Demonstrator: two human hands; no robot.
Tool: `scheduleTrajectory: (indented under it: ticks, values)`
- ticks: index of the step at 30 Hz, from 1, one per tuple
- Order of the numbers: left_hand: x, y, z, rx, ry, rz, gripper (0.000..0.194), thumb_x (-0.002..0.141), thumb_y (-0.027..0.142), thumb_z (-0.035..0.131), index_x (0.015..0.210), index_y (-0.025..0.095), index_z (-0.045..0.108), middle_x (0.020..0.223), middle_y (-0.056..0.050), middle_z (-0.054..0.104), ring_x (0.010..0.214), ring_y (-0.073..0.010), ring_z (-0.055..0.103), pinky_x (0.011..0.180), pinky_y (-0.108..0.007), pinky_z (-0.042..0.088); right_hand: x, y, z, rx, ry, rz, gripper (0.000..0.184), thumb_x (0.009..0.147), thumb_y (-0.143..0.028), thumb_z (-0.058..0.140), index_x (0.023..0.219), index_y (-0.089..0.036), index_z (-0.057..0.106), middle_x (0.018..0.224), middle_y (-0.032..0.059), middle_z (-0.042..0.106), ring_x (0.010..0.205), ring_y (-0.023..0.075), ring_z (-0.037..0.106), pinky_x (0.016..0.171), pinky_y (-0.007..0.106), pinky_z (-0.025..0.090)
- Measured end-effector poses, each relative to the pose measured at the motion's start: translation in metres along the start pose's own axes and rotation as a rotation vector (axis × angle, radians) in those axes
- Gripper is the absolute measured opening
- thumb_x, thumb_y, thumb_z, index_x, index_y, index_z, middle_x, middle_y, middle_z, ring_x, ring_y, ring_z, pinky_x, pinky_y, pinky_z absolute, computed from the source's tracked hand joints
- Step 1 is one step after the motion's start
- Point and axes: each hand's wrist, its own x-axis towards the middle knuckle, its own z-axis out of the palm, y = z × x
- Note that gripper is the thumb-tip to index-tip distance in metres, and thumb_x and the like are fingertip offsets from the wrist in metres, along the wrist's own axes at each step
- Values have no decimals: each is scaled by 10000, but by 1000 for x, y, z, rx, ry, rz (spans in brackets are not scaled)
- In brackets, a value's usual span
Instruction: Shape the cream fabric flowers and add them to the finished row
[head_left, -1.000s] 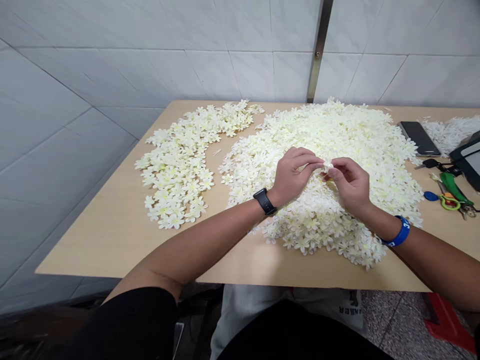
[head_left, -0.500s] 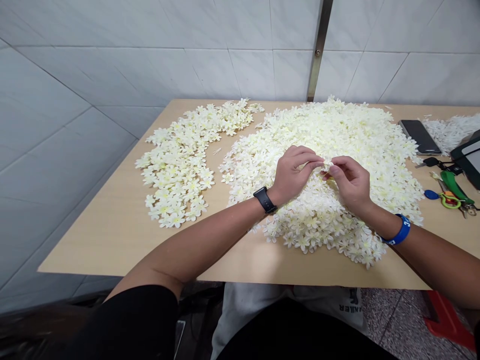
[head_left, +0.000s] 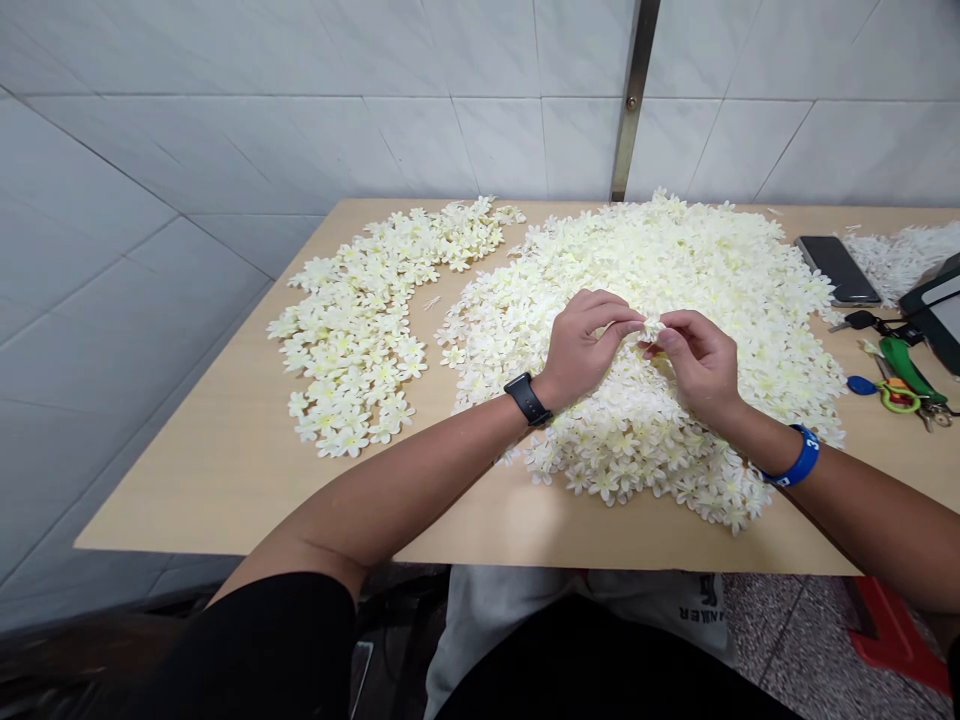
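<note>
A small white artificial flower (head_left: 650, 328) is pinched between my two hands, above a wide heap of the same flowers (head_left: 675, 260). My left hand (head_left: 589, 345), with a black watch on the wrist, grips it from the left with thumb and forefinger. From the other side my right hand (head_left: 701, 360), wearing a blue wristband, closes its fingertips on the flower. Fine detail between the fingertips is too small to make out. A second, curved pile of flowers (head_left: 352, 340) lies left of the heap.
On the right of the table (head_left: 202, 480) lie a phone (head_left: 838, 270), a bunch of keys with a green holder (head_left: 909, 370), a dark case (head_left: 937, 310) and a pile of thin white pieces (head_left: 911, 258). A tiled wall (head_left: 300, 130) rises behind. A red stool (head_left: 896, 640) stands below.
Both hands stay at nearly the same spot, still pinching the flower. The view has shifted very slightly; the piles look the same.
</note>
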Motion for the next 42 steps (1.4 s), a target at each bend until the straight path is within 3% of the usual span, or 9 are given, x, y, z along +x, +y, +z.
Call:
scheduleTrajectory:
  ticks: [16,25,30,33,37,42]
  values:
    - [0,-2,0,-34,-1,26,157,967,324,689,865,230,762,891,-13,757,893,-157,669,848,-336,513,1,-5,2,15,25,24,287,909,-522,718,925,-238,682,802,-9,705,683,153,735,646,299,621]
    - [1,1,0,1,-42,-43,295,1002,458,607,863,224,720,897,-45,721,890,-180,645,828,-360,515,1,-4,4,-17,29,44,309,890,-549,724,918,-248,660,807,-2,678,709,163,720,670,321,630]
    - [1,6,0,-94,-158,-53,286,1028,457,557,975,198,666,961,-72,702,852,-155,630,751,-312,522,0,2,2,-96,57,0,236,913,-482,710,938,-253,657,832,5,658,731,158,679,642,303,594]
    - [-1,8,1,-141,-199,-83,315,969,481,654,1063,181,657,1006,-78,712,844,-142,654,753,-291,538,0,4,0,-150,68,-40,167,924,-410,704,947,-250,659,863,10,664,774,154,664,652,287,576]
    - [-3,8,3,-139,-136,-146,234,974,398,658,1023,169,660,975,-70,723,843,-134,661,779,-277,553,0,5,0,-167,66,-78,125,923,-364,699,952,-249,660,888,13,664,801,154,656,695,294,586]
    - [-2,7,3,-130,-128,-171,171,949,228,612,1100,174,669,1077,-89,732,928,-152,671,817,-282,563,0,5,1,-211,101,-68,123,931,-365,678,964,-249,656,888,7,661,800,154,652,714,307,581]
